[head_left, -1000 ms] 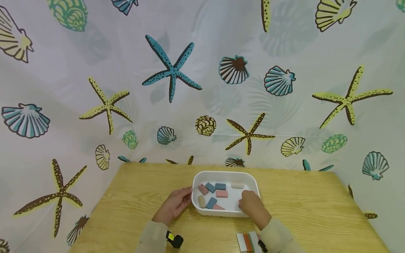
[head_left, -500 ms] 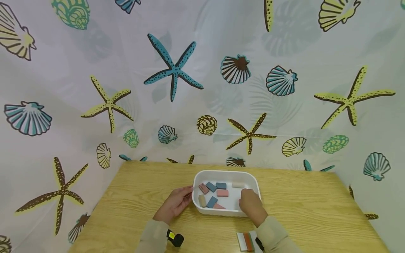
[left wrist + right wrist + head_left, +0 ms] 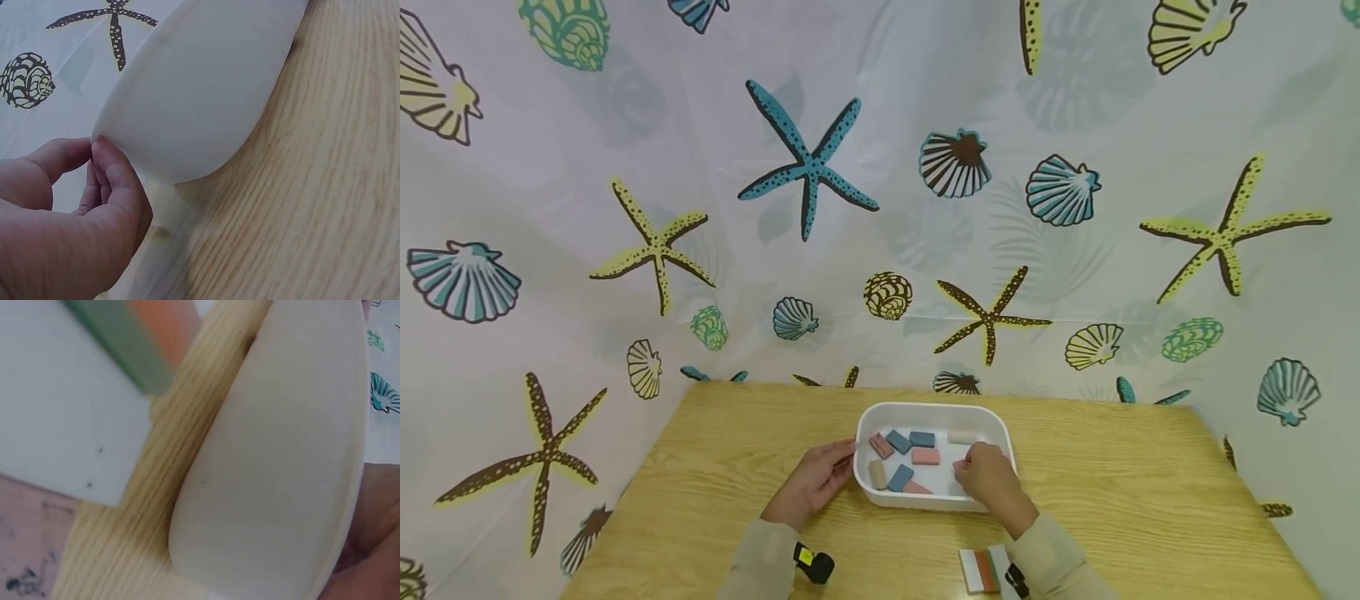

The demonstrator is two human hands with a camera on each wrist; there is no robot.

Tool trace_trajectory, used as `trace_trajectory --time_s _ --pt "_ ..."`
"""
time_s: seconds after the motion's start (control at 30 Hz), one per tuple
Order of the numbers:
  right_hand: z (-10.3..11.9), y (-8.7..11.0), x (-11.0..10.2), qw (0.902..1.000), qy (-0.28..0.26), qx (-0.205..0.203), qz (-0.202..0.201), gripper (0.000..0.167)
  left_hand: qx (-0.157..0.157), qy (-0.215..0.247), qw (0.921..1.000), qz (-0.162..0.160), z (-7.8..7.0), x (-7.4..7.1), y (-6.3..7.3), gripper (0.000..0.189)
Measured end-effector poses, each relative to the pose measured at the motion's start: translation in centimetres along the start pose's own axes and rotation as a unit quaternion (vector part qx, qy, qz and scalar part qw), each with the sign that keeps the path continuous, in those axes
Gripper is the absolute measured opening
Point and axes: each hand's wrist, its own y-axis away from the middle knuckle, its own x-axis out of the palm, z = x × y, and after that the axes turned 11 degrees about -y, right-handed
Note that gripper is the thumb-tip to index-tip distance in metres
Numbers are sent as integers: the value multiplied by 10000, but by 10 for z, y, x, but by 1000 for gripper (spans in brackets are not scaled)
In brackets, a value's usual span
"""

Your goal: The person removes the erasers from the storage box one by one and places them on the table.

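My left hand (image 3: pixel 811 483) pinches the left end of a white plastic tray (image 3: pixel 936 407) between thumb and fingers; the left wrist view shows the grip at the rim of the tray (image 3: pixel 200 87). Inside the tray's right part, my right hand (image 3: pixel 992 479) pinches a small pink eraser (image 3: pixel 958 467), mostly covered by the fingers. Around it lie several eraser-like blocks: a pale beige one (image 3: pixel 962 437), a blue one (image 3: pixel 922 439), a pink one (image 3: pixel 926 456), a brownish-red one (image 3: pixel 881 446) and a tan one (image 3: pixel 877 474). In the right wrist view the tray wall hides the fingertips.
On the wooden table (image 3: pixel 1112 492), a row of white, orange and green eraser-like blocks (image 3: pixel 985 571) lies in front of the tray, by the right forearm. A cloth (image 3: pixel 820 275) printed with starfish and shells hangs behind and at both sides.
My right hand has shifted slightly up and left inside the tray, and a pink bit now shows at its fingertips. The left hand keeps its grip on the tray.
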Motion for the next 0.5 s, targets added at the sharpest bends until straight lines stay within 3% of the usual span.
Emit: trace_trajectory --time_s 0.13,0.23,0.5 --pt "-1 -1 -3 9988 -497 -27 31 17 13 -14 10000 -20 0 0 0 39" --pt "0 1 -9 9951 -939 249 200 21 31 -29 10000 17 1 0 0 39" --pt "-5 6 -24 9704 -2281 753 246 28 65 -58 9999 84 3 -2 -1 43"
